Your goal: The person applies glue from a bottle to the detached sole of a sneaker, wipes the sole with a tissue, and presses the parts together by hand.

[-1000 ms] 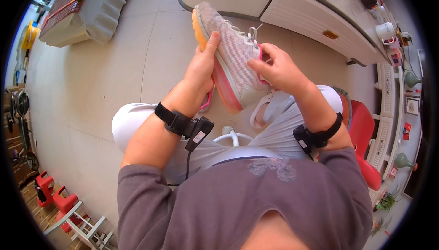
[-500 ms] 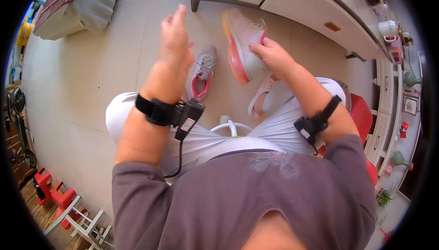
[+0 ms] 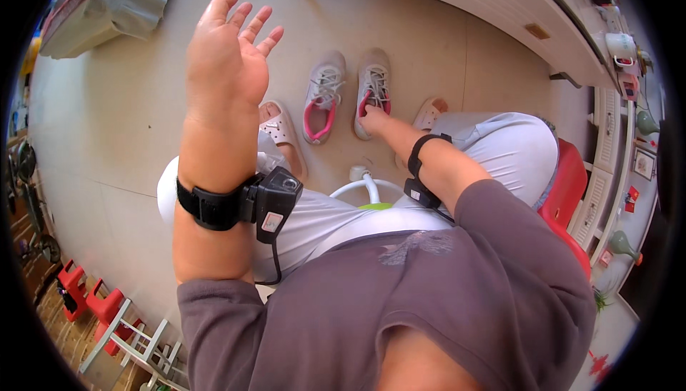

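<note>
Two pale sneakers with pink linings and white laces stand side by side on the floor, toes pointing away from me. My right hand [image 3: 371,121] grips the right sneaker [image 3: 374,73] at its heel collar; the fingers inside or behind the collar are partly hidden. The left sneaker [image 3: 325,94] is a small gap away, untouched. Raised to the left of the shoes, my left hand [image 3: 230,58] has its fingers spread and nothing in it. A black strapped device [image 3: 275,201] sits on my left forearm, another [image 3: 423,189] on my right.
My feet wear white slippers [image 3: 280,130] on either side of the sneakers. Between my knees is a white curved tube stand [image 3: 371,189]. A white cabinet [image 3: 500,16] stands ahead, a cloth-covered table [image 3: 121,16] far left. Red stools [image 3: 106,305] and a folding frame [image 3: 143,344] are lower left.
My right hand has lowered the right sneaker from the air to the floor beside the other one. My left hand has moved left and spread its fingers.
</note>
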The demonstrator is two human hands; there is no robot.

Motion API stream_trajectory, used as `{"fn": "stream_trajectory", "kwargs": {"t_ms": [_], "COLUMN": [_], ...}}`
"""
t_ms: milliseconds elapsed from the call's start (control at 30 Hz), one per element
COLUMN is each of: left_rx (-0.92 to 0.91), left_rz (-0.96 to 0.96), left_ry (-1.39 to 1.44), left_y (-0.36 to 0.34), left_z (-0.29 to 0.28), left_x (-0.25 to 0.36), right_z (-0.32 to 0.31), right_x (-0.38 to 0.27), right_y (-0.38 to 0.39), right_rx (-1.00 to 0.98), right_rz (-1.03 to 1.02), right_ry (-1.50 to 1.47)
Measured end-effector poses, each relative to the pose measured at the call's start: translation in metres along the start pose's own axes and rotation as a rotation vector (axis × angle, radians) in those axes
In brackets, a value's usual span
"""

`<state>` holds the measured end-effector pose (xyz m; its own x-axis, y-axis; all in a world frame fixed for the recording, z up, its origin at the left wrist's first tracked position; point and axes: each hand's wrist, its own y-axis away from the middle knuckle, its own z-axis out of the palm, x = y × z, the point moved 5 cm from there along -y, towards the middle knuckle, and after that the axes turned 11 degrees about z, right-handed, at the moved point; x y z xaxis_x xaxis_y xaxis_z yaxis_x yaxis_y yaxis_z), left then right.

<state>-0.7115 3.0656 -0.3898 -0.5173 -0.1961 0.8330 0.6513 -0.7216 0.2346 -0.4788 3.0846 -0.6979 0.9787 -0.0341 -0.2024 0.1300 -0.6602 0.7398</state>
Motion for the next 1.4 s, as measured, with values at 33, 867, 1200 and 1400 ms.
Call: {"fn": "stream_trajectory", "kwargs": {"t_ms": [33,867,1200,1400], "left_rx": [-0.008,0.054,-0.165,-0.493], "left_rz": [0.000,0.076,-0.361,-0.022], "left_ry": [0.009,-0.027,-0.108,-0.169], "left_y": [0.001,-0.018,-0.001,0.024], "left_z": [0.000,-0.004,0.003,0.043], "left_x": [0.001,0.003,-0.093,-0.088], "right_z": [0.004,-0.055,-0.171,-0.163], "right_x": [-0.001,-0.013,-0.055,-0.093], "right_y": [0.002,-0.014,0.089,0.111], "right_rx": [-0.045,-0.423,-0.693,-0.557], "right_rz": [0.016,0.186,-0.176,-0.524], "right_ry": [0.012,-0.628,-0.899,-0.919]}}
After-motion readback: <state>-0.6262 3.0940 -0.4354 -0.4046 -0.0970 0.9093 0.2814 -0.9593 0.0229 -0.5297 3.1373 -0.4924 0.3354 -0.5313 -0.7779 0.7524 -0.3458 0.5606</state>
